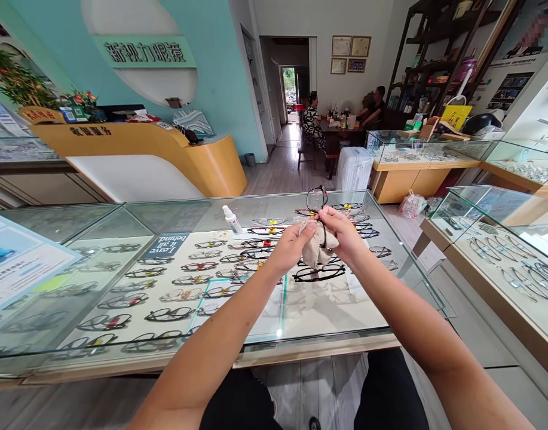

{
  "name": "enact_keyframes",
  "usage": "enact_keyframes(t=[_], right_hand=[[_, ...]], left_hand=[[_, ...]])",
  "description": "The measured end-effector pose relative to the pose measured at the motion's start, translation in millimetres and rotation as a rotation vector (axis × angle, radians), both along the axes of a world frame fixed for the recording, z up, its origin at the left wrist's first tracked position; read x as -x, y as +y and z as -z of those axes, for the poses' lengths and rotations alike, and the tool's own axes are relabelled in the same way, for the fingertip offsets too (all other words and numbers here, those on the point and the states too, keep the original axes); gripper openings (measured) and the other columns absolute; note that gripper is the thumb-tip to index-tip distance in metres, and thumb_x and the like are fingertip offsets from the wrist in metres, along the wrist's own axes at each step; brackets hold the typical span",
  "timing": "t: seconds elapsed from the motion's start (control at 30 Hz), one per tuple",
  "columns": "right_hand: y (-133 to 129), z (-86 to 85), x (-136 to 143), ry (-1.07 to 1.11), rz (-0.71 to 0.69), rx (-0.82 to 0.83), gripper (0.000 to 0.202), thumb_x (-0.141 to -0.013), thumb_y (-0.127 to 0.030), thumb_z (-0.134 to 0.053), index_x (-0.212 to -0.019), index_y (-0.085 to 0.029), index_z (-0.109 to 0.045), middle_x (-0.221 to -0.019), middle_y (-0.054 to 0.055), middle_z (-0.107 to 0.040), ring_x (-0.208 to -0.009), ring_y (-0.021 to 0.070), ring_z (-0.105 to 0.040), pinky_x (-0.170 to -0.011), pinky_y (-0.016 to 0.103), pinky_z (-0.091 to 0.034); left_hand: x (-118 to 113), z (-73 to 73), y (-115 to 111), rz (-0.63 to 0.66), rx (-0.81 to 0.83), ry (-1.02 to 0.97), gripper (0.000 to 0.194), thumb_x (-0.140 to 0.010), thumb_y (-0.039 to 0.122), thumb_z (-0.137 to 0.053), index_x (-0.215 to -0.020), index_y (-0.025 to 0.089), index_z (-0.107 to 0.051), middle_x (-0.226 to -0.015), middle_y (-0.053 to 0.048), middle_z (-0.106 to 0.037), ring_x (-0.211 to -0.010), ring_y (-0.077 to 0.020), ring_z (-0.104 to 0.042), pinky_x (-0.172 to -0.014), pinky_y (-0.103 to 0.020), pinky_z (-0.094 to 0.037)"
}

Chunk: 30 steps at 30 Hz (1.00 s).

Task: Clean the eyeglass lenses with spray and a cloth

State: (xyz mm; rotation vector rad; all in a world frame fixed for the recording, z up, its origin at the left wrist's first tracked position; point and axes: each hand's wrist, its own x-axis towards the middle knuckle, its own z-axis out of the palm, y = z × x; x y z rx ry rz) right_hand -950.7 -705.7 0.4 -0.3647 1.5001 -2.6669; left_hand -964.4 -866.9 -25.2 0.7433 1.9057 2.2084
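Note:
Over the glass display counter (327, 304) I hold a pair of dark-framed eyeglasses (317, 199), one lens standing up above my fingers. My right hand (340, 230) is closed on the frame, and a dark temple arm hangs down by it. Bunched in my left hand (294, 242) is a beige cleaning cloth (316, 251), pressed against the glasses and hanging below both hands. The fingers partly hide the frame and the other lens. A white spray bottle (232, 219) stands on the glass, left of my hands.
Rows of eyeglasses (202, 266) lie inside the counter. A printed sheet (23, 257) is at the left edge. Another display case (502, 251) stands to the right. Beyond are a reception desk (157, 143), a wrapped suitcase (354, 169) and two people seated at a table.

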Motion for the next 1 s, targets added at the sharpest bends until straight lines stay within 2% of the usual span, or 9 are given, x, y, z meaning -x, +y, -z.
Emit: enact_keyframes(t=[0.13, 0.27, 0.33, 0.43, 0.57, 0.67, 0.77, 0.83, 1.0], right_hand=[[4, 1.1, 4, -0.013, -0.004, -0.017, 0.054, -0.068, -0.064, -0.104, -0.084, -0.023, -0.073, -0.081, 0.001, -0.074, -0.066, 0.0139, -0.058, -0.059, 0.026, -0.047], [-3, 4.2, 4, -0.055, 0.034, 0.058, 0.056, -0.063, -0.063, -0.107, -0.084, -0.023, -0.072, -0.082, 0.0, -0.073, -0.069, 0.0133, -0.059, -0.059, 0.025, -0.047], [-8, 4.5, 1, -0.064, 0.049, 0.083, 0.058, -0.061, -0.062, -0.108, -0.083, -0.023, -0.071, -0.087, -0.001, -0.074, -0.072, 0.0126, -0.06, -0.063, 0.025, -0.05], [-15, 3.8, -5, -0.041, 0.063, 0.086, 0.06, -0.062, -0.064, -0.108, -0.081, -0.024, -0.067, -0.094, -0.001, -0.076, -0.075, 0.0124, -0.062, -0.066, 0.024, -0.052], [-18, 3.9, -9, 0.011, 0.054, 0.052, 0.062, -0.065, -0.067, -0.107, -0.079, -0.025, -0.063, -0.084, -0.004, -0.07, -0.068, 0.011, -0.054, -0.06, 0.023, -0.046], [-15, 4.3, -6, 0.042, 0.069, 0.021, 0.062, -0.067, -0.068, -0.106, -0.079, -0.025, -0.063, -0.081, -0.003, -0.068, -0.068, 0.0117, -0.053, -0.063, 0.023, -0.046], [-7, 2.1, -2, 0.033, 0.087, -0.011, 0.06, -0.065, -0.068, -0.106, -0.082, -0.025, -0.069, -0.085, -0.001, -0.07, -0.072, 0.0127, -0.054, -0.066, 0.024, -0.047], [1, -0.9, 1, 0.029, 0.108, -0.024, 0.057, -0.065, -0.068, -0.106, -0.084, -0.026, -0.072, -0.089, 0.0, -0.071, -0.075, 0.014, -0.055, -0.068, 0.026, -0.047], [15, -6.1, 4, 0.126, 0.201, -0.121, 0.046, -0.073, -0.063, -0.1, -0.083, -0.025, -0.075, -0.11, 0.004, -0.071, -0.1, 0.0193, -0.061, -0.087, 0.029, -0.049]], left_hand=[[-2, -6.8, -5, 0.098, 0.035, 0.004, 0.064, -0.084, 0.078, -0.091, -0.098, 0.017, -0.076, -0.082, -0.003, -0.07, -0.071, -0.0152, -0.061, -0.068, -0.027, -0.05], [-5, -7.6, -1, 0.015, 0.039, 0.034, 0.064, -0.076, 0.068, -0.101, -0.11, 0.017, -0.08, -0.089, -0.003, -0.073, -0.075, -0.0153, -0.062, -0.07, -0.027, -0.05], [-6, -5.1, 3, -0.036, 0.016, 0.024, 0.066, -0.074, 0.072, -0.1, -0.107, 0.017, -0.08, -0.087, -0.003, -0.073, -0.073, -0.0151, -0.061, -0.069, -0.027, -0.05], [-6, -2.2, 8, -0.143, -0.017, 0.035, 0.068, -0.076, 0.082, -0.094, -0.09, 0.018, -0.075, -0.078, -0.002, -0.07, -0.069, -0.0145, -0.058, -0.065, -0.028, -0.049], [-4, -1.8, 9, -0.273, -0.034, 0.099, 0.071, -0.084, 0.089, -0.082, -0.082, 0.019, -0.072, -0.075, -0.002, -0.067, -0.07, -0.0152, -0.055, -0.064, -0.027, -0.047], [-2, -0.2, 7, -0.233, -0.033, 0.079, 0.071, -0.087, 0.089, -0.079, -0.083, 0.019, -0.071, -0.073, -0.001, -0.067, -0.069, -0.0145, -0.055, -0.064, -0.026, -0.048], [3, 2.6, 3, -0.111, -0.026, -0.019, 0.072, -0.083, 0.089, -0.084, -0.083, 0.018, -0.071, -0.072, 0.0, -0.067, -0.066, -0.0133, -0.057, -0.063, -0.026, -0.048], [7, 3.3, 0, -0.077, -0.034, -0.077, 0.074, -0.08, 0.09, -0.086, -0.084, 0.018, -0.072, -0.071, 0.0, -0.068, -0.066, -0.015, -0.063, -0.063, -0.026, -0.051], [20, -3.9, -10, -0.198, -0.157, -0.154, 0.08, -0.069, 0.092, -0.091, -0.093, 0.018, -0.075, -0.075, -0.005, -0.077, -0.077, -0.0237, -0.078, -0.064, -0.03, -0.058]])
